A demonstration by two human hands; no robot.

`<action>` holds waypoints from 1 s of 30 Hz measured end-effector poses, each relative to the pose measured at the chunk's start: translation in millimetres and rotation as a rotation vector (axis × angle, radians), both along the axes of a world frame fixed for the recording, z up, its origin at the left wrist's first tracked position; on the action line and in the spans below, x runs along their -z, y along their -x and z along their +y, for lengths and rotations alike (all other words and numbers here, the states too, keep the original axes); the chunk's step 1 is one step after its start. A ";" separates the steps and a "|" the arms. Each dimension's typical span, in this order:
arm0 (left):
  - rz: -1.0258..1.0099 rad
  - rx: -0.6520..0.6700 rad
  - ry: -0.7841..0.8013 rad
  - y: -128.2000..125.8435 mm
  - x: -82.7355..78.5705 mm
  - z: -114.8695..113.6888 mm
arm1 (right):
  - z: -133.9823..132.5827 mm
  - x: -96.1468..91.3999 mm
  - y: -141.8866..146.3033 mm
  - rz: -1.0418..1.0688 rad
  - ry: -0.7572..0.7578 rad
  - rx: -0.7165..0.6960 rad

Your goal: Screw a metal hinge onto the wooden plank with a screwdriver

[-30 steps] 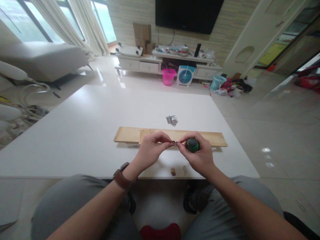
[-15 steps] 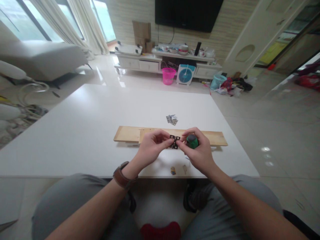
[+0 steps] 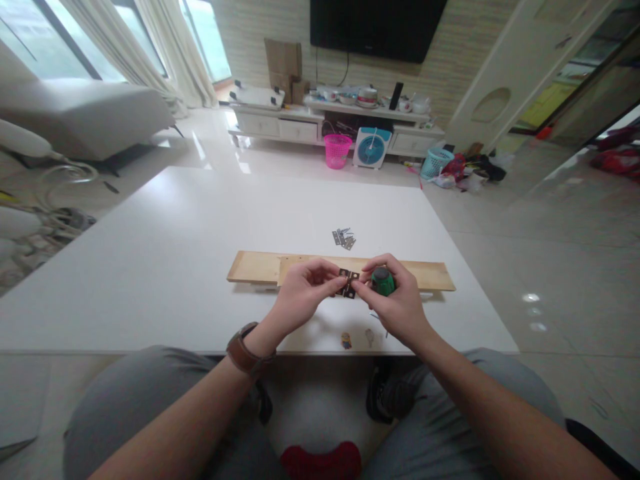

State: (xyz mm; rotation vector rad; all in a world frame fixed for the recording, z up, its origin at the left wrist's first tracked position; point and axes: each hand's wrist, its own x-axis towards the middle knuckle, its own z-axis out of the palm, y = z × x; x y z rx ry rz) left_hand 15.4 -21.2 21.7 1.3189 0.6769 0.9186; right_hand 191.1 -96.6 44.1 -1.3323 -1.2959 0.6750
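Note:
My left hand (image 3: 304,297) and my right hand (image 3: 397,303) meet above the near edge of a long wooden board (image 3: 260,267) on the white table (image 3: 175,267). Both pinch a small dark hinge (image 3: 349,283), spread flat between the fingertips. My right hand also clasps a screwdriver with a green handle (image 3: 384,281), its butt end facing up. A brown-strapped watch (image 3: 243,352) is on my left wrist.
A few loose silver hinges (image 3: 343,239) lie beyond the board. Two small items (image 3: 357,340) rest near the table's front edge. Farther off are a pink basket (image 3: 337,151), a blue fan (image 3: 371,148), a TV cabinet and a sofa (image 3: 85,117) at left.
The hinge was held folded and barely visible a second ago; now it is opened flat between my fingertips. Both hands have risen slightly over the board.

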 end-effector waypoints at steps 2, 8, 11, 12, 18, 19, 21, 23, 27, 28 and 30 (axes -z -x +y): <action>0.004 -0.002 0.003 -0.1 0.0 -0.1 | 0.7 0.2 -0.3 0.002 -0.008 -0.003; -0.009 0.009 0.005 -0.6 -1.1 -1.2 | 1.5 0.5 -1.2 -0.003 -0.010 0.016; -0.044 0.057 0.032 -1.6 0.0 -2.2 | 2.0 0.9 -1.5 -0.004 -0.020 0.027; -0.051 0.076 0.039 -2.0 0.6 -2.4 | 2.2 1.2 -1.5 -0.003 -0.021 0.028; -0.036 0.087 0.016 -3.1 2.4 -2.8 | 2.7 1.8 -1.6 -0.006 -0.016 0.018; -0.037 0.080 0.013 -2.9 2.1 -2.8 | 2.7 1.4 -1.7 -0.012 -0.016 0.017; -0.031 0.071 0.007 -2.5 1.3 -2.8 | 2.5 0.3 -2.1 -0.018 -0.019 0.025; -0.011 0.073 0.000 -1.7 0.5 -2.6 | 2.5 -1.2 -2.7 -0.011 -0.030 0.046; 0.047 0.076 -0.009 -0.2 -0.5 -1.5 | 3.8 -4.0 -5.2 0.060 -0.053 0.093; 0.065 0.085 -0.009 0.0 -0.4 -1.3 | 4.5 -4.2 -6.4 0.088 -0.050 0.107; 0.103 0.125 0.006 -0.3 1.0 -1.1 | 6.5 -3.8 -9.6 0.156 -0.041 0.140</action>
